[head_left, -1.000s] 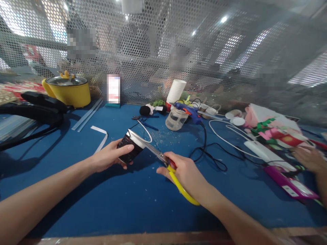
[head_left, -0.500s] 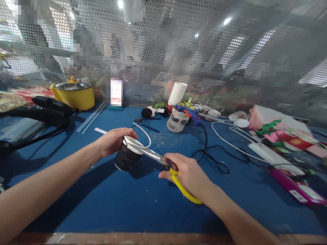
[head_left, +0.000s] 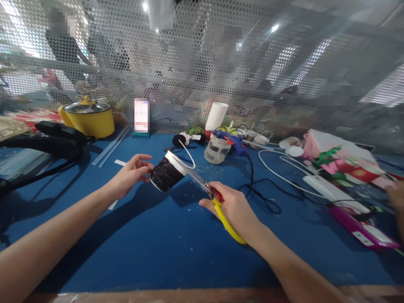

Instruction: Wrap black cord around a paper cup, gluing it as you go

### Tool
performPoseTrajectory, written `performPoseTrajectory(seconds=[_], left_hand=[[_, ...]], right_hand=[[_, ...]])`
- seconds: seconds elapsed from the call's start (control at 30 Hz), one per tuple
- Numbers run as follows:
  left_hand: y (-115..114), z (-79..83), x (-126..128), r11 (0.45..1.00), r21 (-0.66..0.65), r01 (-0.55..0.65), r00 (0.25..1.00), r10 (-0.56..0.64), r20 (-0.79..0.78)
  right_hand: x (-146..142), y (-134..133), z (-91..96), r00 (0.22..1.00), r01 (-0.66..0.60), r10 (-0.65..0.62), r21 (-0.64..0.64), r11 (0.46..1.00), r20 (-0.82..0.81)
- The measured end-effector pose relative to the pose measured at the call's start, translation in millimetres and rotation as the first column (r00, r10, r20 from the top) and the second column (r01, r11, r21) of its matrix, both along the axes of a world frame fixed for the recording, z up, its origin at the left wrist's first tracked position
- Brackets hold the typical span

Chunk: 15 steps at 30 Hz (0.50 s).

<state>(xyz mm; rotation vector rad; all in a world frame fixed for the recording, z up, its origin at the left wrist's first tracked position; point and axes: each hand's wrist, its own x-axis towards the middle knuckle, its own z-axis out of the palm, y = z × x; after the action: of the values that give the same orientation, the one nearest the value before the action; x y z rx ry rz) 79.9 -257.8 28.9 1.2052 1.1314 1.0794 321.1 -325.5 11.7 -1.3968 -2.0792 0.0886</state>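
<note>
A paper cup, wrapped in black with a white rim, tilts to the right above the blue table. From its rim a thin white strip curls up and away. My right hand is closed around yellow-handled scissors, whose blades lie at the cup's rim. Beside the cup's left side, my left hand has its fingers apart; whether the fingertips touch the cup I cannot tell.
Behind stand a clear plastic container with a blue glue gun, stacked white cups, a phone and a yellow pot. Cables, a purple power strip and another person's hand are at right.
My left hand has opened and drawn back from the rim. The cup has tipped over further and risen with the scissors at its rim. Another person's hand has appeared at the right edge.
</note>
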Motion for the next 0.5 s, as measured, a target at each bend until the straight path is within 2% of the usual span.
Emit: performPoseTrajectory(seconds=[0.03,0.1,0.2,0.3,0.37,0.5], left_hand=[[0,1.3,0,0.998,0.060,-0.011,1.000,0.011,0.012],[-1,3.1,0,0.993,0.096,0.073,0.995,-0.079,0.057],[-8,3.0,2,0.954,0.019,0.299,0.949,-0.299,0.101],[-17,0.7,6,0.898,-0.063,0.435,0.901,-0.434,0.023],[-22,-0.6,9,0.886,-0.106,0.451,0.889,-0.456,-0.031],[-26,-0.5,14,0.909,-0.110,0.402,0.892,-0.416,-0.179]], right_hand=[[0,0,-0.4,1.000,-0.012,0.012,0.005,1.000,0.004],[-1,0,-1.9,0.999,-0.037,0.037,0.006,0.999,0.009],[-2,0,-4.7,0.998,-0.064,0.064,-0.010,0.998,0.002],[-3,-1,-6.1,0.998,-0.056,0.056,-0.041,0.998,0.003],[-4,-1,-5.7,0.999,-0.038,0.039,-0.080,0.996,0.008],[-6,-2,-3.5,0.999,-0.031,0.037,-0.163,0.986,0.030]])
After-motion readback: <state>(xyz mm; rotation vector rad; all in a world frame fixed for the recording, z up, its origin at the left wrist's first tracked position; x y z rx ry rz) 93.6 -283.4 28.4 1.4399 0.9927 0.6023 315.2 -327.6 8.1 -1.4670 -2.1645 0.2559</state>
